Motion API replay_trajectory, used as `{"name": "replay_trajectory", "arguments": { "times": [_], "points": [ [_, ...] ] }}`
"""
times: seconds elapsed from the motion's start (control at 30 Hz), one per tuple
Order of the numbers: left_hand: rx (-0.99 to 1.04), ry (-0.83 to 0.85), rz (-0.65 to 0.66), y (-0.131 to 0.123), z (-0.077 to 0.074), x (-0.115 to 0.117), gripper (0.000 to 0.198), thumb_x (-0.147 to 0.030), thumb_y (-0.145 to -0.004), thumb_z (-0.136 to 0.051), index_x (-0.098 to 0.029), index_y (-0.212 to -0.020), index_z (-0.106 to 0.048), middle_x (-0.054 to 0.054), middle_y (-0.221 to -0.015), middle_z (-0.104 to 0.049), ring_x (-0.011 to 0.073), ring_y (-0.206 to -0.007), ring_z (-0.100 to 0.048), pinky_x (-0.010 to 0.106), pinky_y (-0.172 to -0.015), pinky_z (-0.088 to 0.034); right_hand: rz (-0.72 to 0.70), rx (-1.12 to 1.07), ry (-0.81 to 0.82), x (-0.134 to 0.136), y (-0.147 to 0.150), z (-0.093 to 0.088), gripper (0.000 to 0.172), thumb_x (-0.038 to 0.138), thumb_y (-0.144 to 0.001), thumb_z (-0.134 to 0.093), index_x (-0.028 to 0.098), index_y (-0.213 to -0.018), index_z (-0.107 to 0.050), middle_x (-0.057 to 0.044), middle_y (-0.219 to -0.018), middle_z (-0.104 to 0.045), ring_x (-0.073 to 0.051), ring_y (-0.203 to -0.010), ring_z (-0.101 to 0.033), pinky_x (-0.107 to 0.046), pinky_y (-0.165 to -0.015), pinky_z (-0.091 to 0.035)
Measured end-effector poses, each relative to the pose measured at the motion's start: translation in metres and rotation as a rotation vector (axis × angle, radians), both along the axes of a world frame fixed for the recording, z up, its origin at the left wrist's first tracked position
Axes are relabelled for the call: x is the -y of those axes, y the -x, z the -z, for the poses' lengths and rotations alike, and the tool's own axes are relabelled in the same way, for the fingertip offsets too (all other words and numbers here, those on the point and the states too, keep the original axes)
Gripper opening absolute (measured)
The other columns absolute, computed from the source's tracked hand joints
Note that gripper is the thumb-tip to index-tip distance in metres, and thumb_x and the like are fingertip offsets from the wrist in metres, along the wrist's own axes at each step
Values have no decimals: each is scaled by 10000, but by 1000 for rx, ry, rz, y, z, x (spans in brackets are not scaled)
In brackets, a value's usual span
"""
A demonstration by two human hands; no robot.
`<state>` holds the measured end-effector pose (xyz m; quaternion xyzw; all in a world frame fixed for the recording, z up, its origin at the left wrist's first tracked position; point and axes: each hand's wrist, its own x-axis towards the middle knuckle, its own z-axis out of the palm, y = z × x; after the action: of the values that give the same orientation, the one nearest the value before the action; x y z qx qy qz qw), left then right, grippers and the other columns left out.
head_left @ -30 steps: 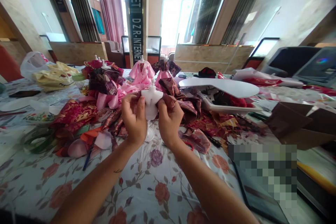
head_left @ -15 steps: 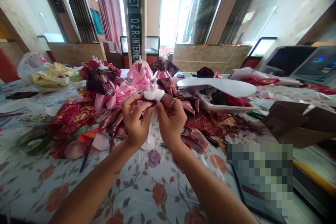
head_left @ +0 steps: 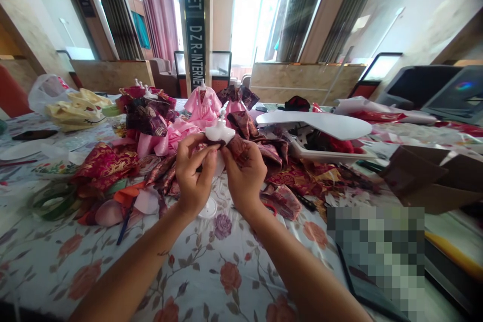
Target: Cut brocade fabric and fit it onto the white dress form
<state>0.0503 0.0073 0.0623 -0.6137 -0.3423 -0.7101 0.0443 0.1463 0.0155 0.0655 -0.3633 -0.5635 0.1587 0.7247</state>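
A small white mannequin [head_left: 219,132] on a round base [head_left: 208,208] stands between my hands, its shoulders and neck showing above my fingers. Dark reddish-brown fabric [head_left: 237,146] wraps its chest just below the shoulders. My left hand [head_left: 195,173] pinches the fabric at the left, thumb against the fingers. From the right, my right hand [head_left: 246,171] pinches the same fabric, its thumb close to the left thumb. Most of the mannequin's lower body is hidden behind my hands.
Behind stand mannequins in pink [head_left: 203,103] and dark purple [head_left: 148,113] dresses. Red-gold brocade [head_left: 105,163] and a green tape roll [head_left: 53,201] lie left. A white tray [head_left: 324,153], fabric scraps and a cardboard box [head_left: 426,176] are to the right, on a floral tablecloth [head_left: 222,251].
The mannequin's base has shifted slightly left and its top tilts a little. My hands stay at the fabric, the thumbs slightly moved. The whole view has shifted a little.
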Motion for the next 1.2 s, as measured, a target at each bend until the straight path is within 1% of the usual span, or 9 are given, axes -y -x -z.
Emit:
{"name": "replay_trajectory", "arguments": {
  "times": [0.13,0.3,0.4,0.5,0.57,0.67,0.77,1.0,1.2],
  "points": [
    [-42,40,-30,0,-3,0,182,-200,-857,-590,-239,-978,-718,54,-1066,-588,194,-1036,-581,368,-919,-500,-97,-69,53,-2,0,1,118,245,-792,-634,231,-873,-549,29,-738,-598,-119,-649,-583,-239,-636,-505],
    [33,87,12,1,-7,0,116,-165,-812,-646,-220,-876,-727,41,-1034,-601,173,-1001,-602,327,-872,-522,-100,-94,37,-3,1,1,120,206,-778,-635,229,-845,-538,35,-736,-576,-107,-645,-570,-224,-640,-510],
    [219,180,164,4,-11,-1,90,-148,-743,-712,-189,-816,-680,21,-939,-621,149,-916,-625,271,-787,-537,-103,-87,30,-2,1,1,126,209,-781,-639,228,-853,-538,39,-725,-568,-106,-641,-567,-221,-630,-511],
    [409,347,395,10,-16,-4,307,-134,-649,-782,-197,-884,-595,-9,-866,-653,130,-831,-647,250,-763,-529,-100,-74,17,0,0,-1,123,193,-781,-640,224,-860,-551,40,-744,-591,-104,-645,-580,-220,-624,-515],
    [441,439,528,15,-18,-8,421,-138,-625,-799,-211,-969,-567,-3,-885,-684,135,-832,-656,252,-769,-519,-111,-58,-3,2,1,-1,115,168,-785,-633,222,-857,-562,36,-767,-611,-104,-661,-597,-219,-627,-519],
    [415,498,640,20,-19,-11,426,-181,-667,-774,-201,-1048,-587,36,-959,-699,158,-894,-658,268,-803,-510,-114,-8,-40,4,1,-1,126,128,-795,-618,223,-870,-584,31,-784,-631,-108,-695,-617,-213,-629,-520],
    [406,476,672,22,-19,-12,389,-193,-694,-753,-195,-1058,-616,40,-1005,-688,160,-945,-645,267,-847,-493,-108,48,-67,6,1,-2,137,114,-820,-601,221,-905,-607,21,-802,-644,-107,-714,-618,-209,-633,-516],
    [441,459,715,22,-20,-10,466,-155,-678,-756,-243,-1104,-585,12,-1056,-652,136,-916,-643,237,-802,-492,5,211,-197,11,-3,-8,109,112,-834,-572,210,-840,-618,-19,-833,-628,-137,-747,-588,-248,-627,-509],
    [498,526,732,16,-15,-7,339,-176,-711,-734,-184,-1040,-651,28,-951,-705,155,-877,-663,248,-795,-503,11,283,-245,9,-3,-3,137,112,-833,-546,212,-885,-623,-39,-836,-634,-158,-747,-601,-287,-651,-517]
  ]
}}
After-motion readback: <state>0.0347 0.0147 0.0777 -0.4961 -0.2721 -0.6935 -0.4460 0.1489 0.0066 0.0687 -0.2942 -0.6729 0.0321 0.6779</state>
